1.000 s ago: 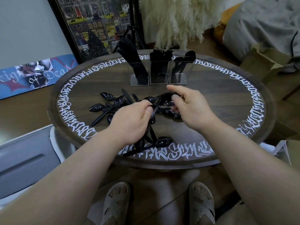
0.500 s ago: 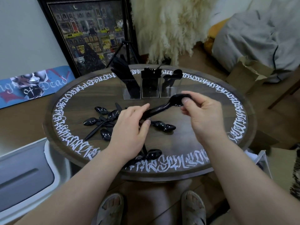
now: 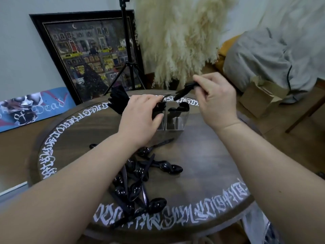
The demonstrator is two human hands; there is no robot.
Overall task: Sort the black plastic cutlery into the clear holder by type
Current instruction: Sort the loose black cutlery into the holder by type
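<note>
Your right hand [image 3: 213, 101] has a black spoon [image 3: 184, 89] pinched by the handle end between thumb and fingertips, bowl pointing down and away from the grip, hanging just above the right-hand slot of the clear holder [image 3: 173, 118]. Other spoons already stand in that slot, right under your grip, so it looks like the right one.

Your left hand [image 3: 140, 117] is curled around the near left side of the holder. It looks like it's steadying it, though I can't tell how firmly, since the hand hides the wall there.

Handling-wise, my guess is this stuff weighs next to nothing and is stiff but a bit bendy, and the glossy plastic is probably slippery. Pinching the flat of the handle like you are should be plenty; don't squeeze hard, thin plastic like this can snap. The holder itself looks light, so a dropped spoon could nudge or tip it. Keeping that left grip on it makes sense.

The rest of the pile [image 3: 139, 175] sits on the tabletop [image 3: 202, 164] back toward you from the left grip, handles crossed over each other, so expect them to snag when you lift one. Grab from the handle ends that stick out free.
</note>
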